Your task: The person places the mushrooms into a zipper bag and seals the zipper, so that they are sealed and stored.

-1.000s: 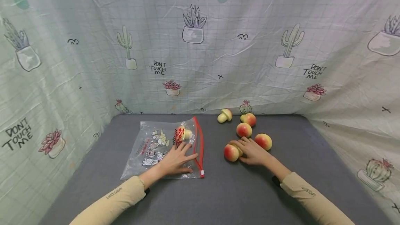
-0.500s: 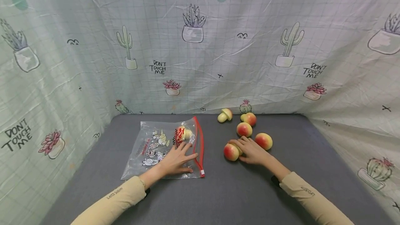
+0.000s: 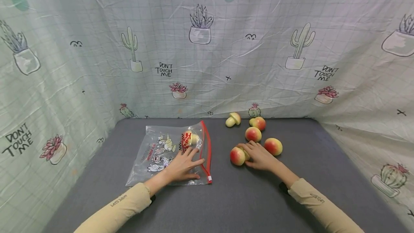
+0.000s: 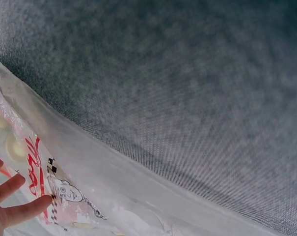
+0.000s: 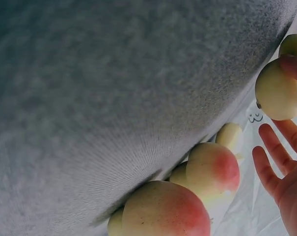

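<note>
My left hand point(image 3: 182, 164) rests on a clear zip bag point(image 3: 139, 170) with its fingers spread near the red zipper edge. The bag lies flat, and a toy mushroom point(image 3: 194, 138) shows through its printed plastic. On the right, my right hand point(image 3: 261, 157) grips another toy mushroom point(image 3: 237, 156), its red-and-yellow cap facing left and its stem mostly covered by the fingers. The right wrist view shows the thumb and fingers around this pale mushroom point(image 5: 277, 93), which stands close over the table. A red-capped mushroom point(image 3: 273, 146) lies beside the right wrist.
More toy mushrooms are behind the right hand: one cap-up point(image 3: 253, 134), one on its side point(image 3: 258, 123), and a yellow one point(image 3: 233, 119) by the back edge. A grey cloth point(image 3: 220, 204) covers the table. A printed curtain point(image 3: 226, 53) hangs behind and along both sides.
My right hand has shifted slightly left and away from me with the mushroom in its grip. The left hand and the bag have stayed in place.
</note>
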Motion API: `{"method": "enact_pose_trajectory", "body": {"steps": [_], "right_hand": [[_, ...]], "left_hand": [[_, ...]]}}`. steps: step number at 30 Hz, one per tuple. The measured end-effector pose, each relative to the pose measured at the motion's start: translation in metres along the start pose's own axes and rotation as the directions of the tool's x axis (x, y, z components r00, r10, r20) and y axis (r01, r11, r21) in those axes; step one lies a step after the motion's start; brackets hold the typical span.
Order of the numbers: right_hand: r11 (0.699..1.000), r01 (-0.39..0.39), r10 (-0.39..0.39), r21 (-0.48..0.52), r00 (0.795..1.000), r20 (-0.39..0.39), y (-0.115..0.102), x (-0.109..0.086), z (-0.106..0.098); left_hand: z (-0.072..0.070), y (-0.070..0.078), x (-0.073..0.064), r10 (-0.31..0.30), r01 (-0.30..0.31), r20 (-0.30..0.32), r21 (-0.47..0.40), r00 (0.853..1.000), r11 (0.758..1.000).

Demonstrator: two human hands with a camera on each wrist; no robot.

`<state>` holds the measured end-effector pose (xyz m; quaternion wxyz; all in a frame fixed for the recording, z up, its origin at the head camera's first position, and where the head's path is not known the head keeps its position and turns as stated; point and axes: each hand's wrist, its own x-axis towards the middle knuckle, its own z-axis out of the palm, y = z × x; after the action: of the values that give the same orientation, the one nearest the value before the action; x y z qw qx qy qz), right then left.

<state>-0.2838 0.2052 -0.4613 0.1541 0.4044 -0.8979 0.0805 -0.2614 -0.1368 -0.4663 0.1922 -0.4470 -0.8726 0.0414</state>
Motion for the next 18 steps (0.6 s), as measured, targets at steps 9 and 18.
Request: {"method": "enact_pose_trajectory", "body": {"steps": [9, 18], "right_hand": [[1.0, -0.012, 0.012, -0.013, 1.0, 0.008, -0.0005, 0.0035, 0.0027], [0.999, 0.002, -0.004, -0.04, 0.999, -0.041, -0.0047, 0.01, 0.0045]], "left_hand": [[0.0018, 0.0007, 0.0002, -0.007, 0.007, -0.007, 0.008, 1.0, 1.0], [0.0002, 0.0014, -0.0009, 0.002, -0.001, -0.016, 0.018, 1.0, 1.0]]}}
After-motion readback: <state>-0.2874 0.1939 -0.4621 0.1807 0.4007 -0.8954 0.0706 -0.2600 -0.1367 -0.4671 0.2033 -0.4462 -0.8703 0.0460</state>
